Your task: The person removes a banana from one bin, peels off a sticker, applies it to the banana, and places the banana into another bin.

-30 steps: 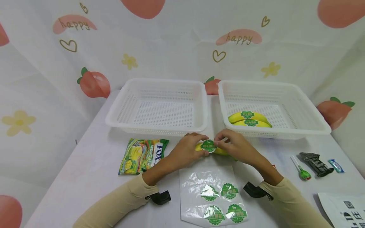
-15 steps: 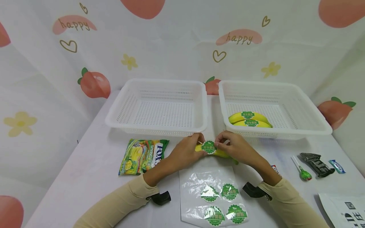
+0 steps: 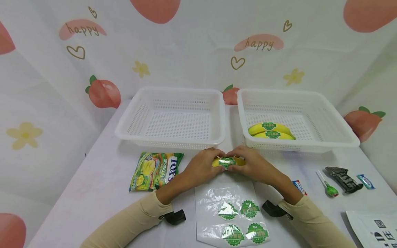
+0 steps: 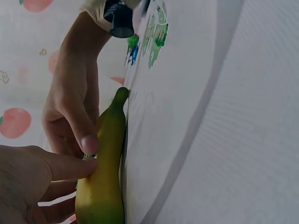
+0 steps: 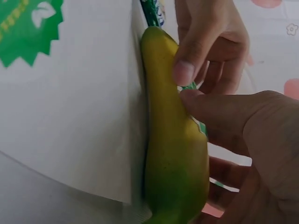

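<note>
A yellow banana (image 3: pixel 240 161) with greenish ends lies across the top of the sticker sheet, a round green sticker (image 3: pixel 227 163) over its middle. My left hand (image 3: pixel 202 167) grips its left part between thumb and fingers. On the other side, my right hand (image 3: pixel 255 166) holds it the same way, and both thumbs press near the sticker's edges. The left wrist view shows the banana (image 4: pixel 105 172) close along the sheet, thumbs almost meeting. In the right wrist view, a strip of sticker shows beside the thumbs; the rest is hidden behind them. Several green stickers remain on the clear sheet (image 3: pixel 214 199).
Behind the hands stand two white baskets, the left one (image 3: pixel 124 132) bare inside, the right one (image 3: pixel 341 137) with two stickered bananas (image 3: pixel 273 131). A candy bag (image 3: pixel 155 171) lies left. To the right are a lollipop (image 3: pixel 331 190), wrapped sweets (image 3: pixel 344 179) and a white packet (image 3: pixel 372 224).
My right fingers have moved from lifting the sticker's right edge to spreading along the banana. The sticker now lies flatter over it, and both hands have come closer together.
</note>
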Tool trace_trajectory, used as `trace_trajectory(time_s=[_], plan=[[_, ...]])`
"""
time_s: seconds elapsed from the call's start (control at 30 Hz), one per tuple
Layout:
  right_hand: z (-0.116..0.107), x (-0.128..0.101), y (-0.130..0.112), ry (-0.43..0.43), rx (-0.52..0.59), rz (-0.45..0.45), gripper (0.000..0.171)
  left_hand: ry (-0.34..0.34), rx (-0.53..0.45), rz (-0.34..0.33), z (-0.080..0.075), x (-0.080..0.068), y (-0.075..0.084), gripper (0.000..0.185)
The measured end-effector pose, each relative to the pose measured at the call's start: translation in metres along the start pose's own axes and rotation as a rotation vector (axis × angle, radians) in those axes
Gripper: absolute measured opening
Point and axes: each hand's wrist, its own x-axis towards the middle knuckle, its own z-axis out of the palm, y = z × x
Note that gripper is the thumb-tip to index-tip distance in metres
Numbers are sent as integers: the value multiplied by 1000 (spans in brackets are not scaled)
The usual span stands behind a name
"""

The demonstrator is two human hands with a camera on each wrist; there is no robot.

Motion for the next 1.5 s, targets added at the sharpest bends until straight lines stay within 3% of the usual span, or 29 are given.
trace_trajectory(time_s=[0.23,0.43,0.67,0.83,1.03,1.4,1.5], plan=[[4,0,-5,-28,-131,-3,38,-33,85,-15,1,0,2,35],[3,0,-9,-56,-196,-25,41,-80,94,-29,-1,-1,2,37],[-8,-3,-12,-105,-144,3,39,-89,136,-13,-4,-2,3,35],[-13,-6,-11,-91,-99,21,43,-95,170,-7,-5,-3,4,37],[-8,-5,-11,-70,-119,-30,35,-96,191,-2,-2,-3,4,38],[-15,-6,-11,-113,-146,-33,31,-66,165,-15,2,-3,6,35],[-16,-7,-9,-120,-160,-26,32,-56,220,0,2,-4,8,34]])
